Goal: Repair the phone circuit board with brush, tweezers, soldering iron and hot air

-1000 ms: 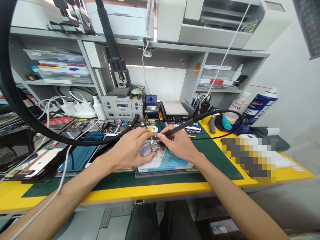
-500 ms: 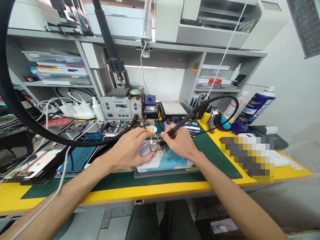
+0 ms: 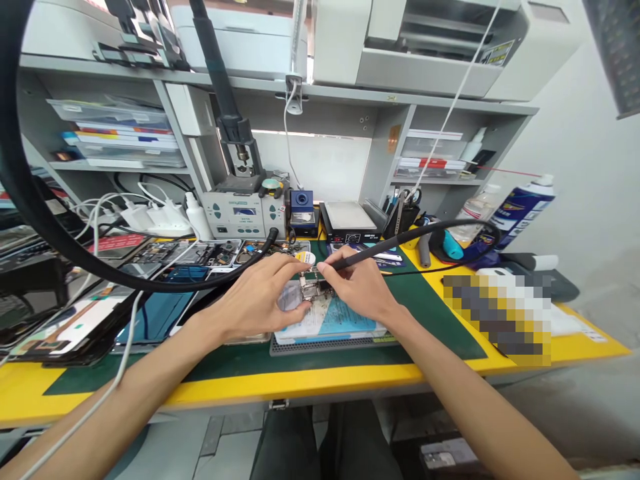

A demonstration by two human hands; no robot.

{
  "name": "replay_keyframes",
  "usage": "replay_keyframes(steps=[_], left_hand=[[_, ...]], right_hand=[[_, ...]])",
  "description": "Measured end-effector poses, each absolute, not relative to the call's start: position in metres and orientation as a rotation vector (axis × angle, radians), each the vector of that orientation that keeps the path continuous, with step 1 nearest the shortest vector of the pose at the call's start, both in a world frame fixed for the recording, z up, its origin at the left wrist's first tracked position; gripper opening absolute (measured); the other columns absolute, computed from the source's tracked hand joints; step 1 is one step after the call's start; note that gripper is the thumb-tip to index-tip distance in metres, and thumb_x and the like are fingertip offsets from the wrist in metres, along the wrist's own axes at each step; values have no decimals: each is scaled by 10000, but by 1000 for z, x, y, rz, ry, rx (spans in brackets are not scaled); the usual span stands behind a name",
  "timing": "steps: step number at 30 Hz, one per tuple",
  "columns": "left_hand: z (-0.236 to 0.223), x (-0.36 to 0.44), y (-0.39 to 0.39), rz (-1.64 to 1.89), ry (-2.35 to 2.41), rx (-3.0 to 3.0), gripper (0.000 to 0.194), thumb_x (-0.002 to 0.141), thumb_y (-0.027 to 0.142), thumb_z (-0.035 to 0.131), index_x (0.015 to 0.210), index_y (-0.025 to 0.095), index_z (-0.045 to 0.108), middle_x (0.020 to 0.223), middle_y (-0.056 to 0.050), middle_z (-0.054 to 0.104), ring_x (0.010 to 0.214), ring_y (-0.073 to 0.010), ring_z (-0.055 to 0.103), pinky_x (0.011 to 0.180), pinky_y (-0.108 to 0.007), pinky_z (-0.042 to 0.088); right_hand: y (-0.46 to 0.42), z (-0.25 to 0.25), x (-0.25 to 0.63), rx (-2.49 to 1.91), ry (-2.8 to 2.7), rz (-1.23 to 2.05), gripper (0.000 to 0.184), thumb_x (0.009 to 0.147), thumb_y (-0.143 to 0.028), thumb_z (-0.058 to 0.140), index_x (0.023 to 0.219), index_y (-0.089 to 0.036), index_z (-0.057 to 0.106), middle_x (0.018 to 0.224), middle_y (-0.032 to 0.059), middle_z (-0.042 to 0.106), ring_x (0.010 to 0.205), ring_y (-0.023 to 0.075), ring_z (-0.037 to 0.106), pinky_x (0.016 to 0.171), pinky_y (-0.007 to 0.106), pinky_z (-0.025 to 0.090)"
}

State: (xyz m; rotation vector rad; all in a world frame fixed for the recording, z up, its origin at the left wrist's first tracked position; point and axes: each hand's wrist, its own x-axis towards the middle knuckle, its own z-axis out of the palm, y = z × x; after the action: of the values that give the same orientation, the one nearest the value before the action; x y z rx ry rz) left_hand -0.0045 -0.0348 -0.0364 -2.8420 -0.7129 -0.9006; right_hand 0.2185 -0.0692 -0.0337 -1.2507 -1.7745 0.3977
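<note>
My right hand [image 3: 361, 285] is closed round a black soldering iron [image 3: 387, 247], its cable curving away to the right. The iron's tip is hidden beside the fingers. My left hand [image 3: 265, 290] curls its thumb and fingertips about a small silvery metal holder [image 3: 311, 288], gripping it by the edges. What sits in the holder is too small to make out. Under it lies a white and blue booklet-like pad [image 3: 345, 323] with dark marks, on a grey perforated mat [image 3: 320, 348]. A round tub with a yellow and white label [image 3: 305, 259] stands just behind my left fingertips.
At the back stand a grey rework station [image 3: 244, 215], a blue iron stand [image 3: 303, 212] and a small hot plate [image 3: 350, 220]. Phone parts [image 3: 155, 313] crowd the left. A thick black hose [image 3: 100, 270] loops across. A spray can [image 3: 523, 207] stands right.
The soldering iron's handle tilted more steeply half a second ago, then dropped flatter, its cable loop shifting right. My left hand keeps its grip on the metal holder.
</note>
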Motion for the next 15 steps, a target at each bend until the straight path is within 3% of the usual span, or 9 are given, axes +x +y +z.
replay_keyframes(steps=[7,15], left_hand=[[-36,-4,-34,-919,-717,-2857,499,860,345,666,1279,88,584,1189,-176,649,1095,-305,649,935,-454,569],[-35,-3,-35,-917,-691,-2847,468,873,353,650,1264,105,584,1183,-169,649,1076,-292,655,926,-445,573]], right_hand=[[-67,-35,218,-1282,-1791,345,169,927,-355,624,845,-208,642,690,-11,641,633,164,599,586,282,417],[-66,-34,218,-1329,-1712,334,167,886,-298,627,751,-210,583,570,-36,580,543,155,564,555,283,384]])
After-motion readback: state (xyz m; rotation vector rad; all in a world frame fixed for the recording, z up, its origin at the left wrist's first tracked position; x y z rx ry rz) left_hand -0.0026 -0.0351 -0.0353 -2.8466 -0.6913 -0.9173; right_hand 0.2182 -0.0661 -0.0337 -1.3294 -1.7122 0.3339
